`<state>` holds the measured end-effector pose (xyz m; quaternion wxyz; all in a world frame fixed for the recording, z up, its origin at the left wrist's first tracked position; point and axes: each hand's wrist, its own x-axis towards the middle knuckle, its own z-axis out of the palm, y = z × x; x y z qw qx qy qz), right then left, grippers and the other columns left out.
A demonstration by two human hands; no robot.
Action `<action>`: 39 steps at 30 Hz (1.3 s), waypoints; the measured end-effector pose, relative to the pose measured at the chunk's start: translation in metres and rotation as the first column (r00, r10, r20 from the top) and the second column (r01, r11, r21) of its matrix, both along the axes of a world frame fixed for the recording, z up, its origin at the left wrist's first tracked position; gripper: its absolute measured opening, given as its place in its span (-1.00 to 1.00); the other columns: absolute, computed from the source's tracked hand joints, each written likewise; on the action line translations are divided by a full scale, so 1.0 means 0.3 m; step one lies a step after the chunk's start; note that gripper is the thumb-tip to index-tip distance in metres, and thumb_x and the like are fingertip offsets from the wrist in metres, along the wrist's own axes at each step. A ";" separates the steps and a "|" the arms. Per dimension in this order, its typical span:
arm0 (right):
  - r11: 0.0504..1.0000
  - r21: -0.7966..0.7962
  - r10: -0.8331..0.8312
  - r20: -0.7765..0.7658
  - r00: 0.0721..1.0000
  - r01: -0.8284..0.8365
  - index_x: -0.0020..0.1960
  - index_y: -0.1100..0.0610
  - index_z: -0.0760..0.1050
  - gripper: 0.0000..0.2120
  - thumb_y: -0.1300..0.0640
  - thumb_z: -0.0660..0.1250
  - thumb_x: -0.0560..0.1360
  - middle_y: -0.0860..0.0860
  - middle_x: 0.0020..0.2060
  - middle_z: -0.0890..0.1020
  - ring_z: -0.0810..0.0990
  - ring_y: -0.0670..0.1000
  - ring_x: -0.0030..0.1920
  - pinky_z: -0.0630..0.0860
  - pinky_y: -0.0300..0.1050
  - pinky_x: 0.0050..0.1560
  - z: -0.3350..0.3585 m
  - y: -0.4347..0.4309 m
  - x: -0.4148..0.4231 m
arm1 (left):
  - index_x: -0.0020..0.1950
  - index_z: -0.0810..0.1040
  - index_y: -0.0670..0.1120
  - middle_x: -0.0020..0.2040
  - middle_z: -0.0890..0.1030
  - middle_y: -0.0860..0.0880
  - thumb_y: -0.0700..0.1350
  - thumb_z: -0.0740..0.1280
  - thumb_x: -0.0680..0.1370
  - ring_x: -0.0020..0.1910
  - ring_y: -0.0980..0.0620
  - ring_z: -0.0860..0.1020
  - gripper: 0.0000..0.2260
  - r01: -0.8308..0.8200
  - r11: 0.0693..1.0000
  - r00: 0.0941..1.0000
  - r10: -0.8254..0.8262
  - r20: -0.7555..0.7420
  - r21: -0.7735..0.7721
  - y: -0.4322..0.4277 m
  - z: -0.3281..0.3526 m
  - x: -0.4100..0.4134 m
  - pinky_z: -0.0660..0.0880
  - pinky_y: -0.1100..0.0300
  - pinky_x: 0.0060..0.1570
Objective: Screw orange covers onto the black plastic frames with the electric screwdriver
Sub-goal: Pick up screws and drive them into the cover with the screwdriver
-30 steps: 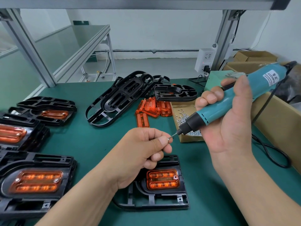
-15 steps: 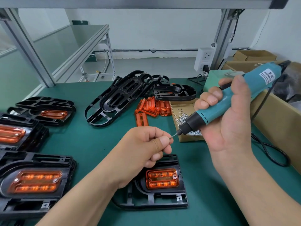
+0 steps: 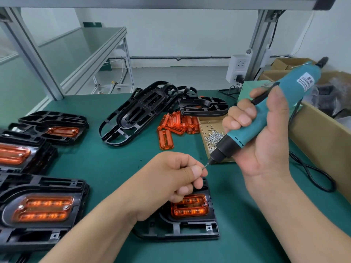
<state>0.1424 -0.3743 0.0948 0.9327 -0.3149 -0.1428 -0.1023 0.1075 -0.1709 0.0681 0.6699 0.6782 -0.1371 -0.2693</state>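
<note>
My right hand [image 3: 264,141] grips the teal electric screwdriver [image 3: 275,109], tilted with its black tip pointing down-left. My left hand [image 3: 171,175] pinches a small screw [image 3: 204,166] between thumb and forefinger, right at the bit's tip. Below my left hand lies a black plastic frame [image 3: 191,228] with an orange cover [image 3: 190,206] seated in it, partly hidden by my fingers. Loose orange covers [image 3: 176,126] lie in a pile at mid table. Bare black frames [image 3: 140,111] lie behind them.
A small cardboard tray of screws [image 3: 210,137] sits under the screwdriver. Stacks of frames with orange covers [image 3: 41,207] line the left side. A large cardboard box [image 3: 322,133] and the tool's black cable [image 3: 313,171] are on the right. A power socket [image 3: 237,67] hangs on the post.
Both hands stay nearly where they were; the screwdriver tip and the pinched screw remain together. The view has shifted slightly.
</note>
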 end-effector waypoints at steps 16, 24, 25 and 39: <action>0.984 -0.003 -0.175 -0.178 0.968 0.177 0.02 0.11 0.44 -0.79 -0.02 0.34 0.69 -0.03 -0.30 0.43 0.44 -0.07 -0.34 0.49 -0.17 -0.25 -0.004 0.031 0.003 | -0.15 0.63 0.05 -0.40 0.54 0.09 -0.06 0.33 0.69 -0.45 0.12 0.38 -0.78 -0.278 0.931 0.942 0.217 0.255 0.235 -0.030 -0.022 0.003 0.36 0.24 -0.40; 0.970 0.030 -0.223 -0.287 0.932 0.242 0.07 0.14 0.41 -0.75 -0.02 0.39 0.66 -0.02 -0.29 0.45 0.47 -0.06 -0.33 0.52 -0.15 -0.24 -0.026 0.035 0.019 | -0.11 0.64 0.03 -0.38 0.52 0.08 -0.01 0.34 0.68 -0.43 0.09 0.37 -0.81 -0.274 0.934 0.934 0.202 0.293 0.229 -0.021 -0.021 0.004 0.35 0.21 -0.37; 0.970 0.039 -0.219 -0.284 0.933 0.240 0.06 0.14 0.42 -0.74 -0.03 0.39 0.66 -0.01 -0.29 0.45 0.47 -0.06 -0.33 0.52 -0.15 -0.24 -0.026 0.032 0.019 | -0.12 0.64 -0.02 -0.36 0.50 0.00 -0.03 0.34 0.68 -0.42 0.06 0.33 -0.80 -0.254 0.948 0.951 0.207 0.231 0.193 -0.019 -0.014 0.006 0.32 0.22 -0.40; 0.976 0.092 -0.167 -0.278 0.946 0.200 0.05 0.13 0.45 -0.72 -0.07 0.41 0.65 -0.01 -0.29 0.44 0.46 -0.06 -0.32 0.53 -0.15 -0.24 -0.033 0.014 0.027 | 0.00 0.73 0.09 -0.27 0.58 0.01 -0.01 0.26 0.72 -0.42 0.10 0.33 -0.75 -0.208 0.975 0.977 0.204 0.058 0.072 -0.007 0.024 0.007 0.28 0.32 -0.46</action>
